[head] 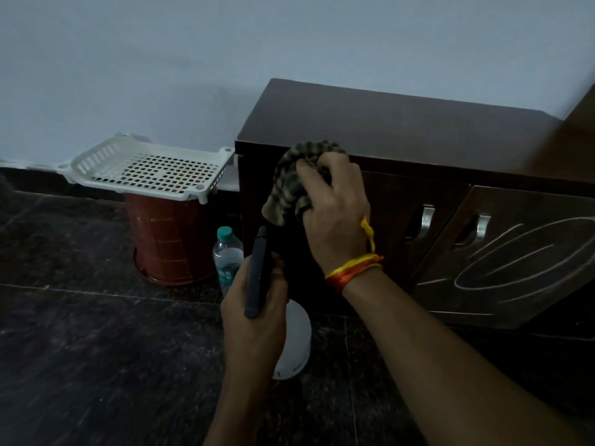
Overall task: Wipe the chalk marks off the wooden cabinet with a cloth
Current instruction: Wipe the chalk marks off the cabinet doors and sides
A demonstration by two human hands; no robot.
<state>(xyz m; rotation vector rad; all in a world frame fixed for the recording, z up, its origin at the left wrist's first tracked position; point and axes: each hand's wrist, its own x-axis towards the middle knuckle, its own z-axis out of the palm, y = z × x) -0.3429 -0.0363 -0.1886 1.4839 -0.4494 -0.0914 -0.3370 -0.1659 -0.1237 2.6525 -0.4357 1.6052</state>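
A dark wooden cabinet (402, 123) stands against the wall. White chalk marks (515, 268), ovals and streaks, cover its right door. My right hand (335, 214), with an orange thread at the wrist, grips a bunched olive patterned cloth (289, 185) and holds it against the upper part of the left door. My left hand (257, 304) grips a dark slim phone-like object (257, 275) on edge, below the cloth near the cabinet's left corner.
A white perforated plastic tray (96, 165) rests on an upturned red-brown bucket (167, 239) left of the cabinet. A water bottle (227, 252) with a green cap stands beside it. A white round object (296, 342) sits on the dark tiled floor behind my left hand.
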